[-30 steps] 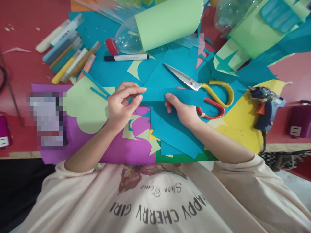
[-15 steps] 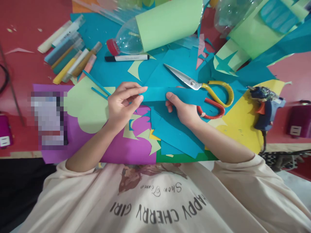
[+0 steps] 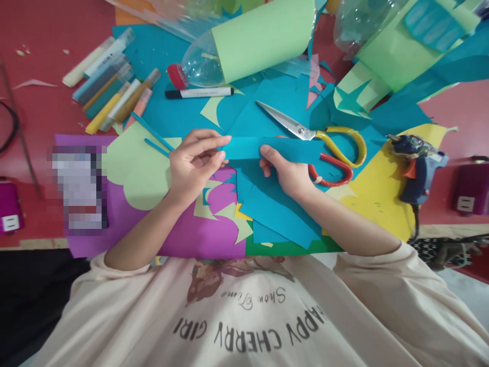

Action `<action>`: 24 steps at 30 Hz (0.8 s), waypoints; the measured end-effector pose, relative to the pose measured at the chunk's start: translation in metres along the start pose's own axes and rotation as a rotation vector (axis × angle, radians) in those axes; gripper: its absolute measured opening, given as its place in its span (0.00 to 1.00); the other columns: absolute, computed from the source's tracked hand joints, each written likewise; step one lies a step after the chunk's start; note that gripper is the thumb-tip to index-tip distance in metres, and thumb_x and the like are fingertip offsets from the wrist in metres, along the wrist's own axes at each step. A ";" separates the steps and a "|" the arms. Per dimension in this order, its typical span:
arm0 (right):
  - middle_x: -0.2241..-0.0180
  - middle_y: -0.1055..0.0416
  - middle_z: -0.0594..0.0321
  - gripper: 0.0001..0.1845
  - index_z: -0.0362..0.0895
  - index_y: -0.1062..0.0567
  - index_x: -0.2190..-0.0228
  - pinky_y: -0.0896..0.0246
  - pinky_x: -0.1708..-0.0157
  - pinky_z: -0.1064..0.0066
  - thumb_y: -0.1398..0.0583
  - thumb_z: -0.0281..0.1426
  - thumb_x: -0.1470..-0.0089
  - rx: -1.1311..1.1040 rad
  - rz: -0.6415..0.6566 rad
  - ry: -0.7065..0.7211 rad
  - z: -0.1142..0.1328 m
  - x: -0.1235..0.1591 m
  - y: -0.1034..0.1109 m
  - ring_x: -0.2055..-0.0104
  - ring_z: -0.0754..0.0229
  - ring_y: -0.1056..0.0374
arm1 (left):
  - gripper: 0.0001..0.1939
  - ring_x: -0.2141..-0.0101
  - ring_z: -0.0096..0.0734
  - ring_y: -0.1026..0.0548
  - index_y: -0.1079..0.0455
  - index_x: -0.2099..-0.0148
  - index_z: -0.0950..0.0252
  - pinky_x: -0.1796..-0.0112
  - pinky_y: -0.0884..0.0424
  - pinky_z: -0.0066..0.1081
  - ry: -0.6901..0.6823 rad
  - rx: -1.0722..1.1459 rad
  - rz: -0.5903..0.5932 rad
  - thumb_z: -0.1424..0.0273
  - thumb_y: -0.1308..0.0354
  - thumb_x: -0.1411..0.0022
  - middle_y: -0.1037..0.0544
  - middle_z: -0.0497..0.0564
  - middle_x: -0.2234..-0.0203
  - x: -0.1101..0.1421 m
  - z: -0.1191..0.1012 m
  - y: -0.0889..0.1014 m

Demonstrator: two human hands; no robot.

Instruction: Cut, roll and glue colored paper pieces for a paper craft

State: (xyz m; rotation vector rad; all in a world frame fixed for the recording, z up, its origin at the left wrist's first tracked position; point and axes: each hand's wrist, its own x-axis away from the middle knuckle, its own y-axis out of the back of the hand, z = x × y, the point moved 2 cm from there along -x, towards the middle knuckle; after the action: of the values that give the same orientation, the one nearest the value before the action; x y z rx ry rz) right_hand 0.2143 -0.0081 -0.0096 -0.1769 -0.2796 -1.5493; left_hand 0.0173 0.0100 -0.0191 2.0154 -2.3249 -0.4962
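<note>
A strip of blue paper (image 3: 243, 148) stretches level between my two hands above the table. At its left end, the thumb and fingers of my left hand (image 3: 196, 160) are closed on the edge. My right hand (image 3: 284, 168) grips the strip nearer its right part, thumb on top and fingers beneath. Just behind the strip's right end lie scissors (image 3: 305, 132) with one yellow and one red handle, the blades pointing up and left. Blue paper sheets (image 3: 278, 209) lie below my hands, beside green and purple scraps.
A bottle wrapped in light green paper (image 3: 263, 41) lies at the back, a marker (image 3: 198, 93) in front of it. Several markers (image 3: 110, 76) lie at the left. A phone-like blurred object (image 3: 78, 188) rests on purple paper. A glue gun (image 3: 418, 163) lies on yellow paper.
My hands and the blue strip stay almost in the same place. The view has shifted very slightly.
</note>
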 end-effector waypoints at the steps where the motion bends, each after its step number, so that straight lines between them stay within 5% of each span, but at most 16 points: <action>1: 0.83 0.34 0.67 0.27 0.46 0.33 0.83 0.35 0.73 0.71 0.37 0.55 0.52 0.001 -0.004 0.000 0.000 0.000 0.000 0.81 0.67 0.39 | 0.13 0.72 0.20 0.24 0.22 0.55 0.55 0.68 0.20 0.25 -0.004 0.026 0.003 0.58 0.37 0.41 0.24 0.49 0.57 0.000 0.001 -0.001; 6: 0.83 0.34 0.67 0.28 0.45 0.32 0.83 0.36 0.74 0.70 0.37 0.56 0.53 -0.037 0.021 0.056 -0.003 0.002 -0.001 0.81 0.67 0.40 | 0.31 0.73 0.22 0.23 0.33 0.44 0.48 0.70 0.21 0.26 0.128 0.317 0.154 0.49 0.33 0.49 0.23 0.46 0.59 -0.002 0.003 -0.007; 12: 0.84 0.35 0.68 0.29 0.45 0.32 0.81 0.39 0.77 0.72 0.39 0.59 0.53 0.001 0.145 0.094 -0.003 0.006 -0.004 0.81 0.67 0.40 | 0.28 0.75 0.31 0.20 0.33 0.57 0.62 0.74 0.23 0.26 0.504 0.386 0.398 0.45 0.36 0.48 0.20 0.48 0.75 0.002 -0.012 -0.016; 19: 0.84 0.35 0.67 0.30 0.45 0.33 0.82 0.41 0.80 0.71 0.38 0.59 0.55 0.024 0.133 0.068 -0.006 0.006 -0.006 0.81 0.68 0.42 | 0.20 0.83 0.24 0.26 0.32 0.75 0.64 0.82 0.30 0.24 0.437 0.277 0.386 0.54 0.39 0.40 0.23 0.48 0.81 0.004 -0.013 -0.016; 24: 0.76 0.29 0.66 0.29 0.44 0.28 0.73 0.40 0.81 0.73 0.34 0.58 0.61 -0.122 0.342 0.079 -0.008 0.002 -0.009 0.79 0.68 0.38 | 0.17 0.86 0.22 0.28 0.34 0.75 0.63 0.81 0.28 0.25 0.355 0.285 0.274 0.59 0.39 0.39 0.23 0.45 0.83 0.002 -0.006 -0.014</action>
State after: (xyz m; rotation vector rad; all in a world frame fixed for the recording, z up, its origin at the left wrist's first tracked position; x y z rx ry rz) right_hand 0.2062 -0.0126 -0.0174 -0.2452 -0.0862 -1.2309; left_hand 0.0316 0.0054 -0.0173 1.6588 -2.4849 0.2007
